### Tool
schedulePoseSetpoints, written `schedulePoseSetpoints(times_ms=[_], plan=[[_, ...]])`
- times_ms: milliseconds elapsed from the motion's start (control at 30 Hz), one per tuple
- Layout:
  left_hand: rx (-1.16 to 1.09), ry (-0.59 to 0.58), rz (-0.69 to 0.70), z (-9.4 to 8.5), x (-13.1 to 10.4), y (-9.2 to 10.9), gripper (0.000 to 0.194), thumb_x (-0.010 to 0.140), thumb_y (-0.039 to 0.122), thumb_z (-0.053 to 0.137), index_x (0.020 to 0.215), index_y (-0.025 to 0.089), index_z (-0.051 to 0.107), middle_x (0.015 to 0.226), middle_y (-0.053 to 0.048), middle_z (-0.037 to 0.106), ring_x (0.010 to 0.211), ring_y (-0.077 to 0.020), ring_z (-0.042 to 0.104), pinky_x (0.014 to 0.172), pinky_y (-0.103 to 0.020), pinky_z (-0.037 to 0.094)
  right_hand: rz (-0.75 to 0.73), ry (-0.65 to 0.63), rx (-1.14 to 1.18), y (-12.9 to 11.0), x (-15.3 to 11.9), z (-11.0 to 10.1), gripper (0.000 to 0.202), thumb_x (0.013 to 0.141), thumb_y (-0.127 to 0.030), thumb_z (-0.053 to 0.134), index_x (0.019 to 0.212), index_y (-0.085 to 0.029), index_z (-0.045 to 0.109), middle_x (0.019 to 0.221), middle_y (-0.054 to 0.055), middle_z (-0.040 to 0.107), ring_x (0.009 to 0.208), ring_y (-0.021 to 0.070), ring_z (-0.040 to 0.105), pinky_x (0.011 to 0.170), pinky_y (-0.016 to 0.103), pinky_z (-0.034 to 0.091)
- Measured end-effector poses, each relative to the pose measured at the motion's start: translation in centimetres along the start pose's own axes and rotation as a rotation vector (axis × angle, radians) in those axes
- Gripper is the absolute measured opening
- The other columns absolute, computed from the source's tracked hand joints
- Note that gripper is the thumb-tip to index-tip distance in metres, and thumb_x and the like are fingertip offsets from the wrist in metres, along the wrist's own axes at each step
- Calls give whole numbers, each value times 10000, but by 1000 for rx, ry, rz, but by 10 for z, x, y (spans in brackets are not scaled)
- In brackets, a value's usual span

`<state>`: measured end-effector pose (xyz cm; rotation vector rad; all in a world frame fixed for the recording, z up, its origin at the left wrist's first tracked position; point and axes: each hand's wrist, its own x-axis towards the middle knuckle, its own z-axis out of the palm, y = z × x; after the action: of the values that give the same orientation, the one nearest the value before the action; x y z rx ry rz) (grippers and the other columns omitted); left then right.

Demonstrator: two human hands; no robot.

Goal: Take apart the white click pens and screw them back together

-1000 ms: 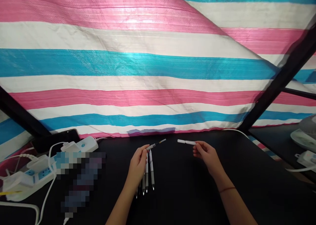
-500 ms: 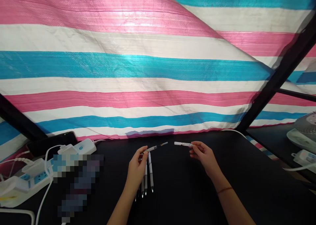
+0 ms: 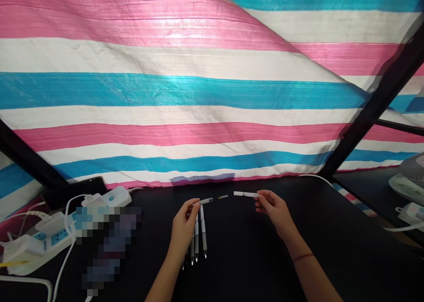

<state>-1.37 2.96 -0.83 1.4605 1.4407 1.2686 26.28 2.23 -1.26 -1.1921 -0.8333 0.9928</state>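
Pinched in my left hand point(image 3: 184, 218) is a grey-and-white pen section point(image 3: 207, 200) with a thin refill point(image 3: 221, 197) sticking out to the right. My right hand point(image 3: 273, 208) grips a white pen barrel point(image 3: 244, 194) by its right end. The barrel lies nearly level, its free end facing the refill tip across a small gap. Several white pens with grey grips point(image 3: 204, 235) lie side by side on the black table point(image 3: 238, 258), partly hidden behind my left hand, their silver tips toward me.
On the left stand a white power strip point(image 3: 121, 197) with plugs and cables, a black phone point(image 3: 77, 190) and a blurred-out item point(image 3: 112, 249). A striped sheet point(image 3: 198, 138) hangs behind the table. At the right are a side shelf point(image 3: 361, 185) and a fan point(image 3: 412, 171).
The refill in my left hand has swung slightly down and right, closer in line with the barrel. My right hand stays almost in place. The view has shifted a little.
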Motion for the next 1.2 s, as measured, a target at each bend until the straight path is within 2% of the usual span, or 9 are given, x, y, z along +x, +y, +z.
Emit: schedulePoseSetpoints(times_ms=[300,633,767,1000,1200], plan=[[-55,-4,-20,2,2,-6,416,783,505,578,1037,180,628,775,-18,608,686,-159,550,617,-248,438,-4,9,-24,1,1,0,399,665,-491,734,872,-161,645,740,50,671,616,152,606,515,271,540],[-14,-24,4,3,0,-3,379,806,472,554,1051,192,624,818,-28,624,727,-166,568,647,-259,448,-71,-84,-55,-3,-1,-1,365,701,-470,720,894,-171,637,746,41,650,676,172,623,560,295,562],[-5,-66,2,5,-2,-2,382,806,471,551,1049,188,633,799,-32,627,710,-170,573,630,-263,448,-91,-110,-77,-6,-4,4,355,704,-470,715,889,-175,643,716,32,641,677,180,626,554,296,561],[8,-150,4,15,-9,8,348,801,449,568,1020,197,664,862,-45,670,761,-182,605,703,-280,466,-126,-153,-98,-10,-17,22,376,694,-496,707,870,-169,652,681,44,651,660,192,633,515,281,547],[12,-167,8,14,-10,10,321,812,433,552,999,201,673,818,-38,686,745,-183,618,712,-287,481,-121,-155,-181,-11,-18,22,424,711,-569,653,827,-161,646,699,68,665,637,195,622,509,288,526]])
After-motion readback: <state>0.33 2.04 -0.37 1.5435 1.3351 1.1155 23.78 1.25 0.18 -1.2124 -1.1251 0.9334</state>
